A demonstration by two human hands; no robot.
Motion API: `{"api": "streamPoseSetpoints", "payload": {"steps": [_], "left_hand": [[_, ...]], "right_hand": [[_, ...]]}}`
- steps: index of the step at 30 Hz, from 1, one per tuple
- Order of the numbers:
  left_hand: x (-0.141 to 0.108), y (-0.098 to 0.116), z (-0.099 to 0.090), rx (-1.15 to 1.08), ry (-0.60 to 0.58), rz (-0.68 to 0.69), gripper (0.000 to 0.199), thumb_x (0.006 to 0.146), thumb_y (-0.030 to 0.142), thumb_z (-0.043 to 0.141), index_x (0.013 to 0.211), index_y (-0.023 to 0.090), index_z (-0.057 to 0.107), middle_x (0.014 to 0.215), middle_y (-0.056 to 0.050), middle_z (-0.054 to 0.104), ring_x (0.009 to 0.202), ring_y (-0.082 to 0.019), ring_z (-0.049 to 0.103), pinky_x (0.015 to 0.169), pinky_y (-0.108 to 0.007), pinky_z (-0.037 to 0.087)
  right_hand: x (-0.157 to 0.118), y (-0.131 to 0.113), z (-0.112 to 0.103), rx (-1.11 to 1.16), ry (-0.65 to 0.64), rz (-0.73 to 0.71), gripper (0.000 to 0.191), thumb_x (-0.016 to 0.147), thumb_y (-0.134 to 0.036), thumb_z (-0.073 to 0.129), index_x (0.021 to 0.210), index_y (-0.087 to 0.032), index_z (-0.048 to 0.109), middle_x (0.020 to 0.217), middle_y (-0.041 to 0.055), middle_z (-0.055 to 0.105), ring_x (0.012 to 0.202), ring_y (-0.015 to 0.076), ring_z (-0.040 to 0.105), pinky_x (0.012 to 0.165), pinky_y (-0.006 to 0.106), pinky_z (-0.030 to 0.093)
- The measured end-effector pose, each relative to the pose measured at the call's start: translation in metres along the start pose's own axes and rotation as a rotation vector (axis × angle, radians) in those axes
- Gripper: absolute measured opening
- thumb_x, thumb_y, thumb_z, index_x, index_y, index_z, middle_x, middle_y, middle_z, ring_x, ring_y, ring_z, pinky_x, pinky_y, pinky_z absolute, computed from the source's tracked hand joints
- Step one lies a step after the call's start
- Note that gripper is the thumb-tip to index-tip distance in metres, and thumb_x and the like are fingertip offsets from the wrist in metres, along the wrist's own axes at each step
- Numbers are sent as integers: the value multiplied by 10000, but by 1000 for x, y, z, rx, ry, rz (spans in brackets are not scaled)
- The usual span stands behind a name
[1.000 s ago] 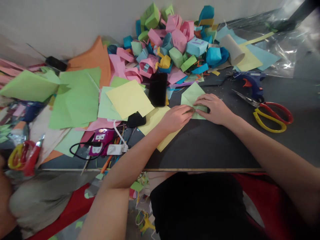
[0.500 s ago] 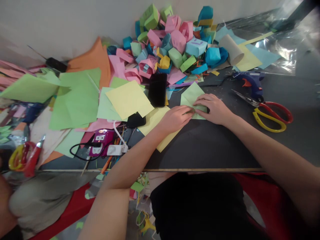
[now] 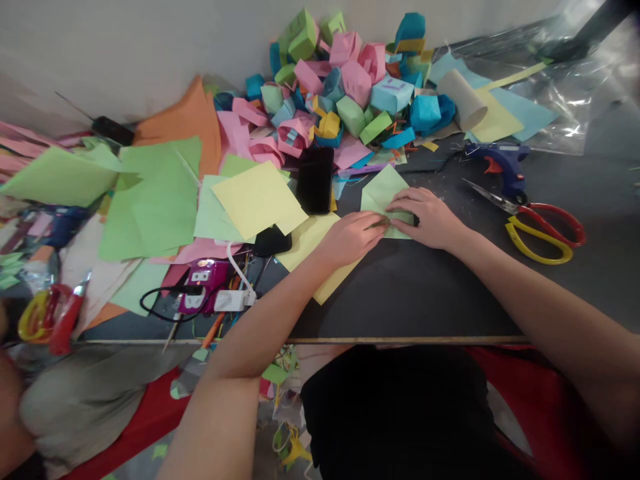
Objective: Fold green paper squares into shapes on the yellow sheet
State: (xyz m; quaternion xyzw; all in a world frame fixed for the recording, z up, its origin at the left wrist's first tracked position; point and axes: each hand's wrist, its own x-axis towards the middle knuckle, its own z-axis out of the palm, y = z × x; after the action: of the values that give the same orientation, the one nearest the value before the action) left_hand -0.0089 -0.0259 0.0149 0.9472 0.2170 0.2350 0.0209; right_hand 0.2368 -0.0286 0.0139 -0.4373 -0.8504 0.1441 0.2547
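Observation:
A pale green sheet of paper (image 3: 383, 190), with folds across it, lies on the dark table in front of me. My left hand (image 3: 353, 237) has its fingers closed together on the sheet's lower left part. From the right, my right hand (image 3: 423, 217) rests on the same sheet, fingers bent and slightly apart, thumb near my left fingertips. The fingertips of both hands nearly meet at the middle of the paper. Under my left forearm is a yellow sheet (image 3: 325, 285). A black phone (image 3: 315, 180) lies just beyond my left hand.
Folded paper pieces (image 3: 350, 87) are heaped at the back. On the right lie a blue glue gun (image 3: 505, 167) and red-and-yellow scissors (image 3: 540, 233). Paper sheets (image 3: 155, 200) and a purple power strip (image 3: 203, 287) are at left. Part of another person (image 3: 75, 407) shows at lower left.

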Motion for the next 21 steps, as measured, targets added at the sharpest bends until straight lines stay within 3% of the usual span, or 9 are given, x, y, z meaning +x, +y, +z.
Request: {"api": "streamPoseSetpoints", "payload": {"steps": [6,14,18,21], "left_hand": [[0,1,-1,33,0,9,302,1076,238,494,1165,148,768,1203,-123,783,1169,-227,737,966,-386,625],[1,3,-2,10,-79,35,319,1069,278,531,1217,111,759,1238,-140,783,1230,-222,723,1069,-381,598],[0,-2,-2,-57,-69,14,301,1072,279,531,1184,152,779,1233,-109,790,1218,-206,730,1062,-378,602],[-2,-6,-3,-101,-48,-12,292,1068,328,550,1169,184,783,1232,-84,793,1201,-202,737,1049,-383,601]], "right_hand": [[0,0,0,-7,13,-8,283,982,-380,569,1140,-245,761,1201,132,719,1094,321,658,1003,526,499],[2,1,-4,27,-2,-1,282,978,-391,593,1141,-255,778,1206,129,731,1118,325,670,1024,537,501],[1,5,-11,84,17,16,278,1008,-344,537,1076,-277,798,1155,92,773,1083,291,706,989,490,536],[0,9,-14,69,28,9,233,972,-356,604,1061,-286,807,1136,81,789,1064,298,715,993,504,535]]}}
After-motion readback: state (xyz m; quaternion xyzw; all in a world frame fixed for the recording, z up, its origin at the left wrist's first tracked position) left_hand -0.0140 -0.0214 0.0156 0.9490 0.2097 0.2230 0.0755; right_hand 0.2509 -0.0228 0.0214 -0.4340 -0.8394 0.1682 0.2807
